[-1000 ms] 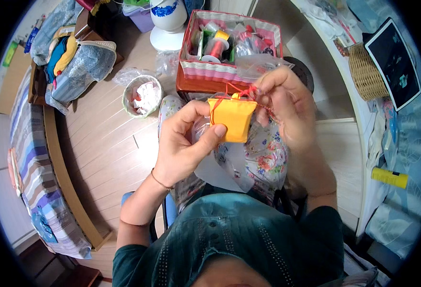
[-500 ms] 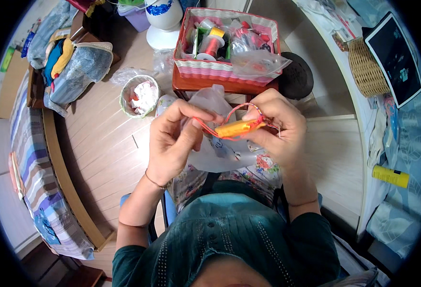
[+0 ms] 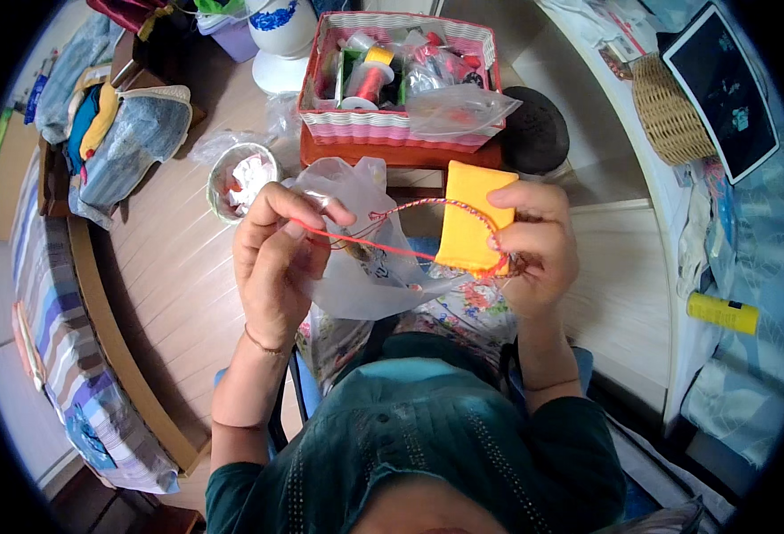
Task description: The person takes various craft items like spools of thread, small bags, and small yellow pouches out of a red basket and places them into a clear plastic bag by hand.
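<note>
A small flat yellow fabric pouch (image 3: 469, 209) is pinched along its right side by my right hand (image 3: 539, 245), fingers closed. A braided multicoloured cord (image 3: 436, 202) curves in a loop across the pouch, its far end hanging free to the left. Between the fingertips of my left hand (image 3: 278, 254) is a red cord (image 3: 369, 242), drawn nearly straight from the pouch's lower edge. Beneath both hands, a translucent white plastic bag (image 3: 356, 289) rests on my lap, with something brownish partly showing inside it.
A pink-and-white woven basket (image 3: 401, 125) of spools and small bags sits ahead on a red-brown stool (image 3: 356, 153). To its left stands a small waste bin (image 3: 223, 191); at its right is a dark round seat (image 3: 534, 133). A tablet (image 3: 726, 98) leans by a wicker basket (image 3: 668, 107).
My left hand has moved left, away from the right, stretching the red cord. The yellow pouch has turned from edge-on to showing its flat face. The view has shifted slightly.
</note>
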Available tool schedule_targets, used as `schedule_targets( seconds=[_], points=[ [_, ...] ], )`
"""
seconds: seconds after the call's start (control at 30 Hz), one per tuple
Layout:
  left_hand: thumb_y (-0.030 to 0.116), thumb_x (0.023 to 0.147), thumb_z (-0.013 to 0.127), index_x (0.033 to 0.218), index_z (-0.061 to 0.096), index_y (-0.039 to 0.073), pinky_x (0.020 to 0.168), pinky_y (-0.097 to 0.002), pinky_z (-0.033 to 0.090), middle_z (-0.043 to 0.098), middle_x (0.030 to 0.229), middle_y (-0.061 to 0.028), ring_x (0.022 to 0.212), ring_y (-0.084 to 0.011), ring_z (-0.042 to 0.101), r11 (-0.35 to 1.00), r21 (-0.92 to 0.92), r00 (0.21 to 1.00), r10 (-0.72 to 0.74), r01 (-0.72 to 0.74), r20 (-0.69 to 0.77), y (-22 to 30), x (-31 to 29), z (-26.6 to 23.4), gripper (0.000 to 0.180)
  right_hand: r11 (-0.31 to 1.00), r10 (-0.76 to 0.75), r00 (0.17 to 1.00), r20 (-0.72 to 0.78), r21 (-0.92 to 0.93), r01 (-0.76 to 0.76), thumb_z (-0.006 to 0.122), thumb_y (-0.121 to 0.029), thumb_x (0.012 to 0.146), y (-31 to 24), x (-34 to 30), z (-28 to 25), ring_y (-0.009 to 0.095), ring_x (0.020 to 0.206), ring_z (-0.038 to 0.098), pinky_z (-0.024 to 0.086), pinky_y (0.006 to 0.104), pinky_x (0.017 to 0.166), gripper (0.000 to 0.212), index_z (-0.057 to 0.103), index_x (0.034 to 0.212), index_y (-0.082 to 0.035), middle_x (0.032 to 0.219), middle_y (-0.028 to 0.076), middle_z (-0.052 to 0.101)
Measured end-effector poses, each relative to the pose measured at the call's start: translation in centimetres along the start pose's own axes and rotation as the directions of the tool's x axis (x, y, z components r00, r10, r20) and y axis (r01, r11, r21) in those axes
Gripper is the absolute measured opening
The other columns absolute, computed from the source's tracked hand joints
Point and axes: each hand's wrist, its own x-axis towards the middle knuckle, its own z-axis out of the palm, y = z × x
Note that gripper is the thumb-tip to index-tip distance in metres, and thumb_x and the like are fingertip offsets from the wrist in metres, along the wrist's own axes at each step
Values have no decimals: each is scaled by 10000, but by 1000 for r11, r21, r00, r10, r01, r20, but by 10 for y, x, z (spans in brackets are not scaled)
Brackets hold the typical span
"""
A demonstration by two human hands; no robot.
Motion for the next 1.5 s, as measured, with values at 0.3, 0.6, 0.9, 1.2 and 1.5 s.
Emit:
schedule_targets(
  seconds=[0.3, 0.6, 0.9, 1.2, 1.5],
  points=[
    [165, 766, 406, 729, 429, 55, 443, -174, 273, 576, 808, -195, 448, -67, 319, 996, -62, 998, 68, -69, -13, -3, 2, -2, 118, 990, 122, 989, -85, -53, -127, 610, 65, 604, 2, -6, -15, 180, 756, 555, 446, 263, 668, 323, 534, 911, -2, 881, 125, 562],
    [175, 749, 373, 704, 404, 57, 462, -198, 299, 560, 813, -221, 447, -76, 335, 993, -102, 998, 55, -56, -15, -8, 7, -12, 130, 789, 558, 823, -107, 374, -486, 539, 50, 719, -17, 3, -20, 91, 774, 549, 446, 220, 707, 265, 487, 975, 5, 875, 63, 559],
    [224, 709, 456, 843, 531, -10, 501, -183, 267, 542, 900, -93, 557, -59, 363, 990, 139, 999, -30, 32, -17, -6, 7, 0, 280, 714, 578, 808, -117, 552, -431, 555, 26, 713, -14, 1, -20, 127, 890, 545, 456, 256, 755, 372, 424, 1059, -16, 956, 77, 539],
    [268, 789, 439, 1034, 553, -49, 548, -195, 260, 429, 656, 19, 574, -62, 347, 965, 261, 994, -14, -14, 106, -11, 7, -5, 417, 910, 243, 945, -218, 388, -145, 549, -222, 822, -21, 40, -37, 174, 681, 496, 418, 290, 612, 375, 459, 1141, -47, 892, 89, 550],
    [92, 838, 463, 1055, 561, 2, 633, -168, 345, 516, 986, -1, 680, -41, 404, 946, 320, 983, -105, 53, 149, -11, 4, -3, 255, 874, 147, 983, -114, 479, -76, 460, -242, 886, -15, 73, -39, 212, 757, 523, 439, 302, 635, 371, 417, 1162, 1, 810, 139, 552]
  ],
)
